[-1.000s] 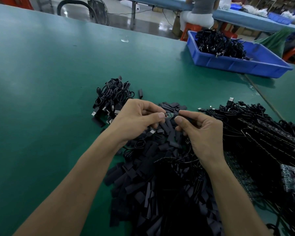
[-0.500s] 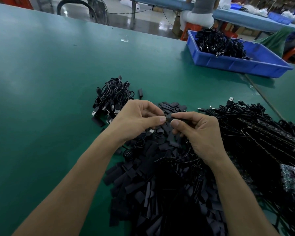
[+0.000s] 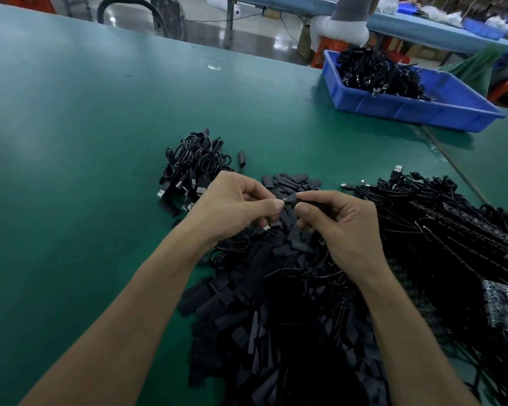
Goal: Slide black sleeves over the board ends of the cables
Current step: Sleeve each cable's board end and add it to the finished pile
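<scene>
A short flat black sleeve (image 3: pixel 310 204) is held in the air between the two hands, above the far end of a heap of loose black sleeves (image 3: pixel 261 317). The right hand (image 3: pixel 345 230) pinches it tightly between thumb and forefinger, with the other fingers curled under. The left hand (image 3: pixel 235 208) meets it tip to tip. Its thumb and forefinger are closed on a small dark cable end (image 3: pixel 289 199) that just touches the mouth of the sleeve. The part is too small to tell how far it sits inside. A thin black cable (image 3: pixel 235 246) loops down from under the left hand onto the heap.

Just beyond the left hand lies a small pile of coiled black cables with USB plugs (image 3: pixel 194 162), and one lone sleeve piece (image 3: pixel 241 157) lies beside it. To the right of the right hand spreads a large tangle of black cables with circuit boards (image 3: pixel 440 230). All of it rests on a green table (image 3: pixel 85 136). Far right on the table stands a blue plastic tray (image 3: pixel 417 108) holding a mound of black cables (image 3: pixel 376 71).
</scene>
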